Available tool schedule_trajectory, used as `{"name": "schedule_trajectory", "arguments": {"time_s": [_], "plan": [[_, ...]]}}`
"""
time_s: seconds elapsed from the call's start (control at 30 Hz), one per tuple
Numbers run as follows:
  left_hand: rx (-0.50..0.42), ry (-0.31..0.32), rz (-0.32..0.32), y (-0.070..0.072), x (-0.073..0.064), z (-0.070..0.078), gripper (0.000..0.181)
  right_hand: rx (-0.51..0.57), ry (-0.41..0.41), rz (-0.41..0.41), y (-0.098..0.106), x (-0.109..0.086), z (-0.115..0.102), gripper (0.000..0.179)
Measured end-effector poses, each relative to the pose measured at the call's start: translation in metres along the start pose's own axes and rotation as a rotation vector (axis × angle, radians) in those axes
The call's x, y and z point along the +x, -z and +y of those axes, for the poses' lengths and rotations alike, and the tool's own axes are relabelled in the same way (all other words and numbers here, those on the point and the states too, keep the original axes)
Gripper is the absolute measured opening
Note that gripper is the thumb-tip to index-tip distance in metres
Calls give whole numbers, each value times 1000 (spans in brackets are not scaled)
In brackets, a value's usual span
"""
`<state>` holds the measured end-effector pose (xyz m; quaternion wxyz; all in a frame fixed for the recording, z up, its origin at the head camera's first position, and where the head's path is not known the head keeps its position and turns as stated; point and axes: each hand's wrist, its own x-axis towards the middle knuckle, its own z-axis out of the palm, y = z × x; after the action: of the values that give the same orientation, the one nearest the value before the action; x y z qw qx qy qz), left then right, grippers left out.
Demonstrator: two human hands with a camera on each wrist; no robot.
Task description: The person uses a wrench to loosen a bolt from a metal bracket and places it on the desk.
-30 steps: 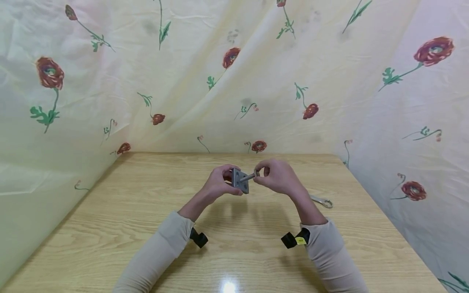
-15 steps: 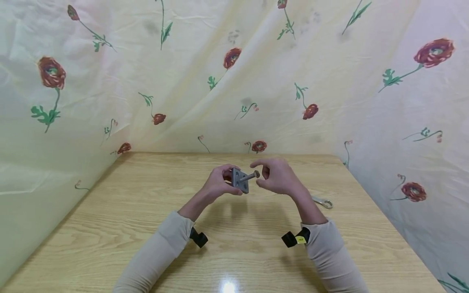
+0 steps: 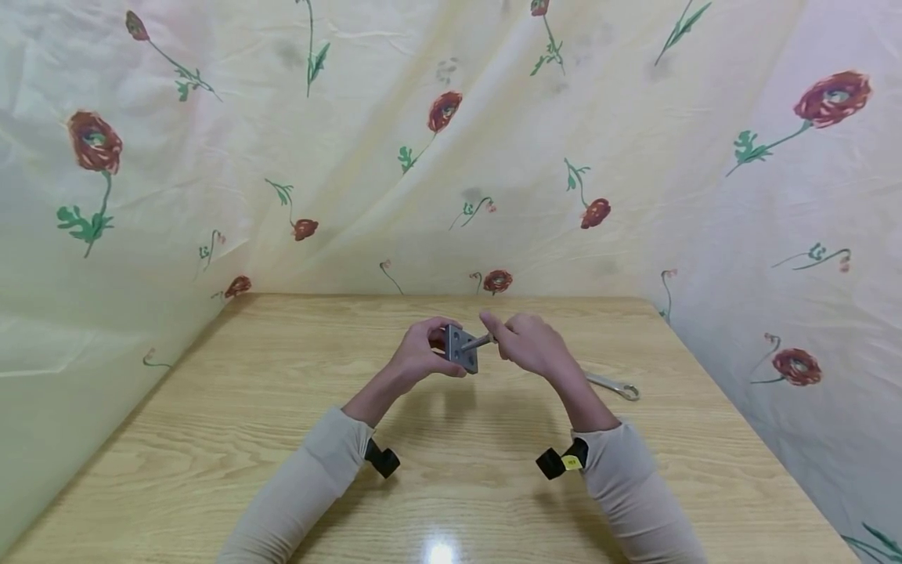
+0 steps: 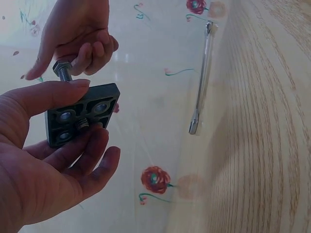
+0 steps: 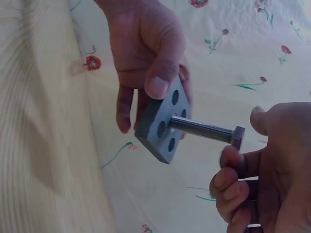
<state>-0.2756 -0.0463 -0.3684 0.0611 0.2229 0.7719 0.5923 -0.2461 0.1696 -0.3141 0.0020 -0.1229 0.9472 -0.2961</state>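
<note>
My left hand [image 3: 416, 350] grips a small grey metal plate with several holes [image 5: 163, 127] by its edges, thumb on one side and fingers on the other. A hex bolt [image 5: 206, 129] passes through the plate's middle. Its threaded tip shows on the far face in the left wrist view, and most of the shank sticks out towards the right. At the bolt head, my right hand [image 3: 530, 342] has its fingers loosely curled, the nearest fingertip [image 5: 232, 159] at or against the head. The right thumb stands extended, apart from the head, so the bolt is not pinched.
A metal wrench [image 3: 613, 385] lies on the wooden table [image 3: 282, 376], right of and partly behind the right forearm. Flower-printed cloth [image 3: 451, 157] hangs along the back and both sides. Black wrist cameras are strapped to both sleeves.
My right hand first pinched the bolt head, then spread its fingers off it, and now has turned with its fingers curled beside it. The left hand and plate have stayed in place.
</note>
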Motion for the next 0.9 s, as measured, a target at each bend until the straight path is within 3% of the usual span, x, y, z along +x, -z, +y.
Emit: {"name": "schedule_trajectory", "arguments": {"time_s": [0.3,0.57,0.9], "plan": [[4,14,7,0,1,1,64,41,3,-17,-3,1,-2,59],[-2,9,10,1,0,1,64,27,78,-1,4,-2,-1,36],[-8,12,-2,0,1,0,67,4,160,40,10,-4,-2,23]]}}
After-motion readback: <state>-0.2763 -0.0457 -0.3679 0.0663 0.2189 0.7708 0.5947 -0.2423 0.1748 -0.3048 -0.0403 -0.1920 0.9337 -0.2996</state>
